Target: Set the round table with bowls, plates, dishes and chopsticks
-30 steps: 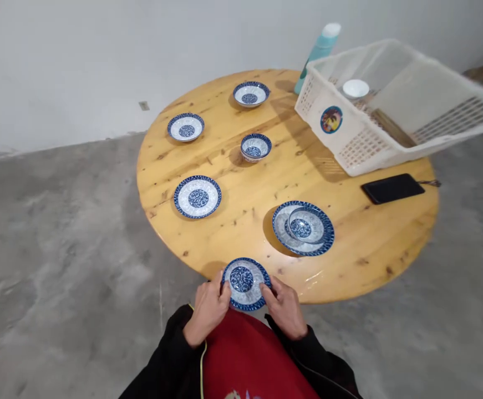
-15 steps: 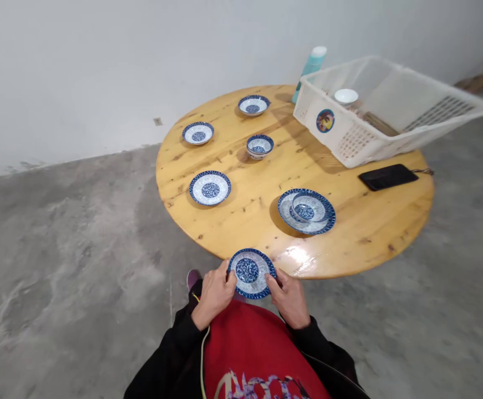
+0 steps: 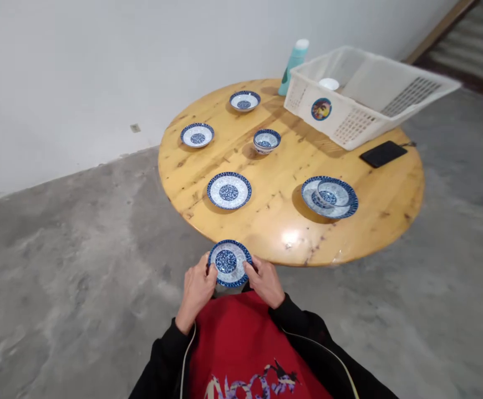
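My left hand (image 3: 197,285) and my right hand (image 3: 265,281) together grasp one blue-rimmed plate (image 3: 228,261), at lower centre of the frame, by the near edge of the round wooden worktop (image 3: 283,221). The left grip is closed on the plate's left rim, the right grip on its right rim; each thumb lies on the upper face. The patterned face is turned up towards me. The worktop carries three separate shallow dishes: one at centre (image 3: 228,192), one at left of centre (image 3: 197,135) and one at upper centre (image 3: 244,101). One small bowl (image 3: 267,142) stands alone near the middle of the frame. Right of centre, one larger plate (image 3: 308,193) bears one clear-rimmed bowl (image 3: 336,194). At upper right are one white plastic basket (image 3: 355,122) with one white round item (image 3: 329,83) visible inside, one turquoise bottle (image 3: 293,65) just behind the basket's left end, and one black phone (image 3: 383,153) just in front of the basket.
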Available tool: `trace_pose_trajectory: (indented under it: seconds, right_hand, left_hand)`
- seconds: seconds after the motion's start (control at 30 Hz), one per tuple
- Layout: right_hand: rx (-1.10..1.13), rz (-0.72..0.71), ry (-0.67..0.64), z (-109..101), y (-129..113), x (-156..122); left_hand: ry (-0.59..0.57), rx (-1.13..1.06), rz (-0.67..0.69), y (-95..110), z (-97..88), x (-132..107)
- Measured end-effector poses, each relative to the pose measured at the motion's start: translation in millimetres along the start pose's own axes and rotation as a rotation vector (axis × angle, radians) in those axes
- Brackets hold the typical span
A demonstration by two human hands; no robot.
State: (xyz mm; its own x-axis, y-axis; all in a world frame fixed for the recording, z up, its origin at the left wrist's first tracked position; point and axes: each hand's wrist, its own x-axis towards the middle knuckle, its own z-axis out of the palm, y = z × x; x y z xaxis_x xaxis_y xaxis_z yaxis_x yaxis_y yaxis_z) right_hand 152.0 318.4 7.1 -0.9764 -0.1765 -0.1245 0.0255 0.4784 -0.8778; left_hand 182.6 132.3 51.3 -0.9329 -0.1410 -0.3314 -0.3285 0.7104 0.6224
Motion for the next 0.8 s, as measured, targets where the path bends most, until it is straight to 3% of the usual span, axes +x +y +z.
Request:
trace_pose_trajectory:
  seconds: [0.13, 0.33, 0.43, 0.6, 0.8]
  right_hand:
    - [0.053, 0.048, 0.130, 13, -17, 12]
    - [0.038, 0.102, 0.266, -6, -26, 70]
    - [0.094, 0.147, 0.303, -15, -22, 113]
    - [0.107, 0.171, 0.342, -17, -7, 180]
    - [0.115, 0.247, 0.338, -8, 10, 224]
  left_hand:
    - [-0.038, 0.044, 0.079, 0, -25.3, 31]
    - [-0.038, 0.004, 0.245, 22, -35.2, 102]
    - [-0.066, -0.044, 0.323, 34, -39.2, 148]
    - [-0.096, 0.082, 0.388, 52, -51.0, 225]
    - [-0.107, 0.201, 0.373, 54, -47.1, 286]
